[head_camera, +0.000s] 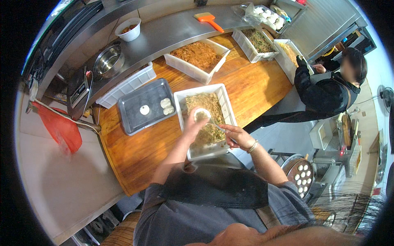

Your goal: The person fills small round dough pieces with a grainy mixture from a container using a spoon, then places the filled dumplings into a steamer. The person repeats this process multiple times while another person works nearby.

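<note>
My left hand holds a round dough wrapper with some filling on it, above a white plastic tub of chopped filling. A metal spoon or spatula is gripped in my right hand, its tip at the wrapper's edge. To the left of the tub lies a dark rectangular tray. One round dough piece is at the tray's middle, and two more touch each other at its right side.
More tubs of filling stand along the wooden table. A steel shelf bears a bowl, a steel pot and an orange brush. At the right a co-worker reaches into another tub.
</note>
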Available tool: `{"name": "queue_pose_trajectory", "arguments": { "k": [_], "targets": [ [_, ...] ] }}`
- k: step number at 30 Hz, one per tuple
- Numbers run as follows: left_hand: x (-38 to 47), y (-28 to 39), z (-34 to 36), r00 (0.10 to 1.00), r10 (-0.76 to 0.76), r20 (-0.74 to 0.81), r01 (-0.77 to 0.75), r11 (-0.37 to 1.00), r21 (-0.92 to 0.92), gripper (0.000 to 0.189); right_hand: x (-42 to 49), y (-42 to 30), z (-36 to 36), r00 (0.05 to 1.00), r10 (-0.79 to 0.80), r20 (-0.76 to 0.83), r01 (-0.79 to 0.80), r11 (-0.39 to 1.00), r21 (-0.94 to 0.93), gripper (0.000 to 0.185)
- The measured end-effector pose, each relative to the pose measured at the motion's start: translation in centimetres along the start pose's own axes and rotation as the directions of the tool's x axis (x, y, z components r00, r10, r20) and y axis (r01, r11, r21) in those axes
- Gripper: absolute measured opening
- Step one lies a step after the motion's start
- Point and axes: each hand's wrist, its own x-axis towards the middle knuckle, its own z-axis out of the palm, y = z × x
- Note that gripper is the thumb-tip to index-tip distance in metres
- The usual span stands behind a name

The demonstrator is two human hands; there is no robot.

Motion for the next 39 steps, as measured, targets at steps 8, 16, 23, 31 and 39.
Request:
{"name": "queue_pose_trajectory", "arguments": {
  "k": [8, 16, 23, 31, 39],
  "targets": [
    [1.2, 0.5, -1.8, 0.985, 0.026, -0.173, -0.048, 0.992, -0.120, 0.052, 0.8, -0.6, -3.2, 0.991, -0.057, 0.120, 0.088, 0.956, -0.279, 0.042],
    [1.3, 1.7, -2.9, 0.975, -0.129, -0.183, 0.059, 0.937, -0.344, 0.038, 11.8, -0.5, -2.7, 0.966, -0.215, -0.143, -0.097, 0.209, -0.973, 0.052],
    [1.2, 1.4, -3.2, 0.990, -0.051, -0.132, 0.001, 0.935, -0.353, 0.045, 6.9, -2.7, -5.8, 0.974, -0.158, 0.162, 0.201, 0.277, -0.939, 0.047],
    [1.6, 0.4, -2.6, 0.998, -0.043, -0.055, 0.040, 0.998, -0.049, 0.051, -0.5, -4.3, -5.7, 0.979, -0.004, 0.205, 0.050, 0.974, -0.219, 0.044],
    [0.3, 0.7, 0.2, 0.997, 0.049, 0.059, -0.044, 0.996, -0.077, 0.052, -0.9, -2.4, -3.1, 0.980, -0.007, 0.199, 0.005, 1.000, 0.007, 0.045]
  ]
}}
